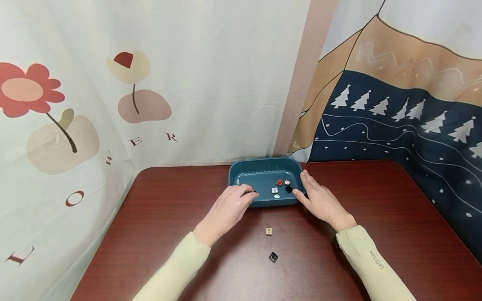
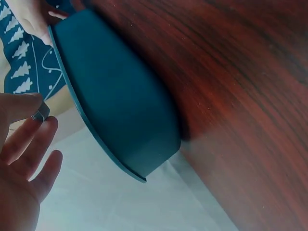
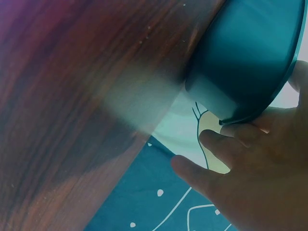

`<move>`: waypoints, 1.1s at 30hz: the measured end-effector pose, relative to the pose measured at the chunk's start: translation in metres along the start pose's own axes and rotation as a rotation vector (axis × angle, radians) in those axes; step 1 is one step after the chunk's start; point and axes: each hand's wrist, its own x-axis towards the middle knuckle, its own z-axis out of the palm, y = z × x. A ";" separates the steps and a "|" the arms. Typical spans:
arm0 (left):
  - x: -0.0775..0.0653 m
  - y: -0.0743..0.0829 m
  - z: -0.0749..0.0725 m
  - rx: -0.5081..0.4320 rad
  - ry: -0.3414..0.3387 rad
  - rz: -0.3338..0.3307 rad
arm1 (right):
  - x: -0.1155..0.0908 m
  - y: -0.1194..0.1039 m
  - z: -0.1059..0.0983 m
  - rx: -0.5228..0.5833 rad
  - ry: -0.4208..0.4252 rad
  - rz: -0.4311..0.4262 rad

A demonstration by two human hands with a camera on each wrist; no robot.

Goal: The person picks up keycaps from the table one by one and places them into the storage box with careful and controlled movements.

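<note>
My left hand is over the left front of a blue-green plastic basin. Its thumb and index finger pinch a small dark keycap, mostly hidden in the head view. At the basin's right rim rests my right hand, fingers fairly straight and thumb at the edge. Inside the basin lie a red keycap, a white keycap, and several other small pieces. On the table in front are a beige keycap and a black keycap, which looks hollow side up.
The reddish-brown wooden table reaches back to a white curtain with printed flowers. At the right hangs a dark blue cloth with white trees. The basin stands near the table's back edge.
</note>
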 end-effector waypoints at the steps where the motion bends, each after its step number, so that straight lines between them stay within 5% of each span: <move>1: 0.001 -0.001 0.000 -0.002 0.001 -0.007 | 0.000 0.000 0.000 -0.001 -0.002 0.001; 22: 0.015 -0.023 0.021 -0.079 -0.076 -0.169 | 0.000 0.000 0.001 0.012 -0.003 -0.002; 33: 0.020 -0.033 0.025 -0.024 -0.226 -0.207 | 0.001 0.001 0.000 0.010 -0.007 0.003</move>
